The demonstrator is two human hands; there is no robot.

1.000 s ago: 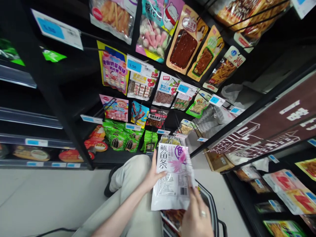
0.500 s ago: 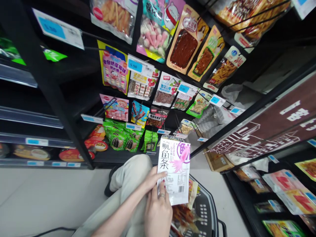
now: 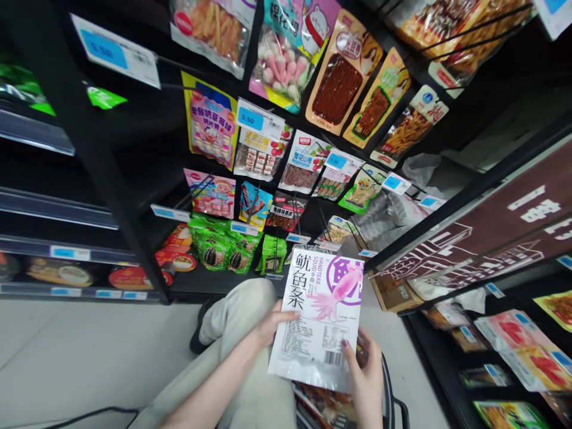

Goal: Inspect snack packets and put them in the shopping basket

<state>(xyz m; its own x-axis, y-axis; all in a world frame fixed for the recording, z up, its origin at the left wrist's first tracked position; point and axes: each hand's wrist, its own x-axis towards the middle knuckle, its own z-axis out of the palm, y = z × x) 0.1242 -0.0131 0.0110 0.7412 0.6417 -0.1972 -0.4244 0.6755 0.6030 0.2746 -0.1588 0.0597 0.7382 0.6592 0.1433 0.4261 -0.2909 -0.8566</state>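
A white snack packet [image 3: 319, 316] printed with a pink squid is held flat in front of me, label up. My left hand [image 3: 270, 325] grips its left edge, thumb on the front. My right hand [image 3: 366, 378] holds the lower right corner, thumb on the barcode area. Under the packet lies a black shopping basket [image 3: 389, 396] with other snack packets inside. My bent knee in light trousers [image 3: 236, 316] is just left of the packet.
Black store racks hang rows of snack packets on pegs with blue price tags [image 3: 250, 119]. Green seed bags [image 3: 223, 247] and red bowls [image 3: 176, 259] stand on the lowest shelf. A second rack [image 3: 513, 345] with packets stands at the right. Pale floor [image 3: 67, 357] lies at the left.
My right hand has moved from the packet's left side to its lower right corner. The packet now lies flatter and wider, covering more of the basket.
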